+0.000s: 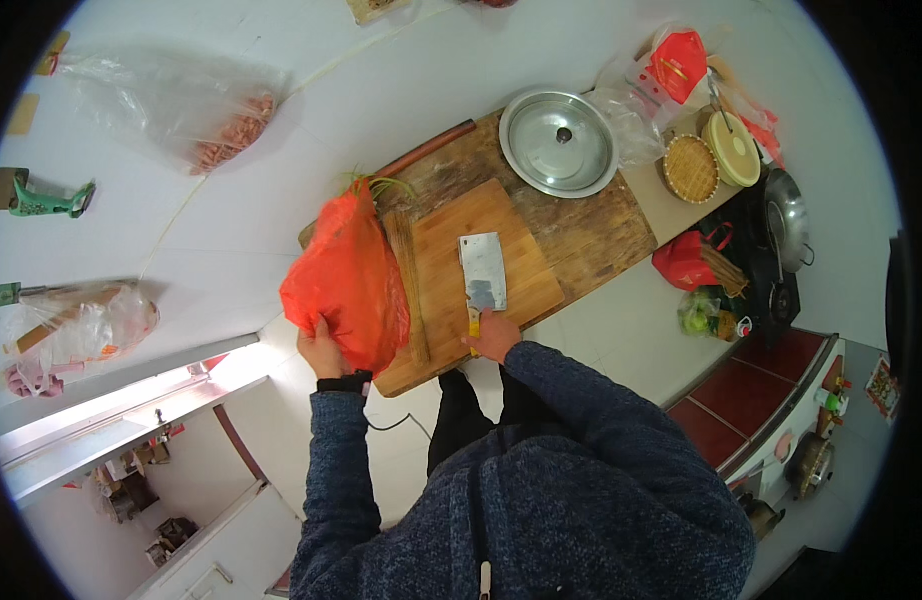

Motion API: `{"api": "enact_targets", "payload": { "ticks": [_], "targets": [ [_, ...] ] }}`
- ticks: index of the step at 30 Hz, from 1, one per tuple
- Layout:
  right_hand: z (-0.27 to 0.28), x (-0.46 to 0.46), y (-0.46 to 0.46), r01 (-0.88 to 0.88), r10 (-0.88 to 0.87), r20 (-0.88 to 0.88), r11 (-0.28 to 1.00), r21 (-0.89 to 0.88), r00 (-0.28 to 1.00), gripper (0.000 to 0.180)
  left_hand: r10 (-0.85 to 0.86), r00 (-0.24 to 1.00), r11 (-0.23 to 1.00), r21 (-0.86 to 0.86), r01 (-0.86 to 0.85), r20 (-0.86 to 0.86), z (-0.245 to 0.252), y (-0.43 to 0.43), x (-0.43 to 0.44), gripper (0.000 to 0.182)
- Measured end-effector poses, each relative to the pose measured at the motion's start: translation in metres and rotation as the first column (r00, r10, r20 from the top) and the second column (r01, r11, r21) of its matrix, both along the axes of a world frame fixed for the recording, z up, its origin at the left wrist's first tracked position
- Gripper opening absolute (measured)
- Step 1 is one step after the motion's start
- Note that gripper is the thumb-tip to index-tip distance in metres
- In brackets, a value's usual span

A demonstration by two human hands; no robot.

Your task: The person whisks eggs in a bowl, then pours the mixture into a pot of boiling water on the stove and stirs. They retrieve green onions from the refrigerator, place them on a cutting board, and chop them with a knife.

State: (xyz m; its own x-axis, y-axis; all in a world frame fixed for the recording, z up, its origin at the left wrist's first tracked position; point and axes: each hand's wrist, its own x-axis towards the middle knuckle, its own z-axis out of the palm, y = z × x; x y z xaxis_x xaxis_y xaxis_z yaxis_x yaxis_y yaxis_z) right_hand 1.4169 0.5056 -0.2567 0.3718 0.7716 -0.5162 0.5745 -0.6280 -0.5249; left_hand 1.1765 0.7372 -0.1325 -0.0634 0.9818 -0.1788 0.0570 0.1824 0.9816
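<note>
My left hand (326, 351) grips the lower left side of a full red plastic bag (348, 277). Green leafy stalks (389, 182) poke out of the bag's far end; the rest of its contents are hidden. At the near side of the wooden cutting board (524, 266), my right hand (497, 337) has its fingers on the yellow handle of a cleaver (484, 266). The wide metal blade lies flat over the board and points away from me. Between bag and blade lies a long, ridged brown bundle (407, 285), along the board's left side.
Under the board is a worn wooden tabletop (592, 232). Farther back stands a metal basin with a lid (558, 142). A woven basket (690, 169) and a yellow-lidded container (733, 148) are at the right. A red bag (682, 260) sits near the wok (787, 217).
</note>
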Motion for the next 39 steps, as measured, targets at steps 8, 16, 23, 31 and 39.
{"api": "enact_targets", "payload": {
  "ticks": [8, 16, 23, 31, 39],
  "targets": [
    [-0.023, -0.061, 0.039, -0.092, 0.075, 0.100, 0.980, 0.177, 0.992, 0.070, -0.073, 0.997, 0.990, 0.122, 0.071, 0.020, 0.114, -0.011, -0.059, 0.026],
    [-0.043, -0.133, 0.128, 0.286, -0.236, -0.369, 0.954, 0.086, 0.899, 0.044, -0.064, 0.998, 0.989, 0.137, 0.062, 0.009, 0.176, -0.043, -0.121, 0.036],
    [-0.023, -0.015, 0.199, 0.631, -0.332, -0.653, 0.719, 0.292, 0.681, 0.059, -0.105, 0.994, 0.991, 0.087, 0.104, 0.006, 0.152, -0.054, -0.153, 0.027],
    [0.058, 0.062, 0.115, 0.417, -0.282, -0.343, 0.802, 0.428, 0.896, 0.067, -0.279, 0.960, 0.960, 0.026, 0.278, 0.020, 0.124, -0.037, -0.093, 0.028],
    [0.176, 0.044, 0.068, -0.268, 0.170, 0.211, 0.494, 0.827, 0.963, 0.055, -0.504, 0.861, 0.864, 0.017, 0.504, 0.075, 0.118, -0.023, -0.008, 0.027]
  ]
}}
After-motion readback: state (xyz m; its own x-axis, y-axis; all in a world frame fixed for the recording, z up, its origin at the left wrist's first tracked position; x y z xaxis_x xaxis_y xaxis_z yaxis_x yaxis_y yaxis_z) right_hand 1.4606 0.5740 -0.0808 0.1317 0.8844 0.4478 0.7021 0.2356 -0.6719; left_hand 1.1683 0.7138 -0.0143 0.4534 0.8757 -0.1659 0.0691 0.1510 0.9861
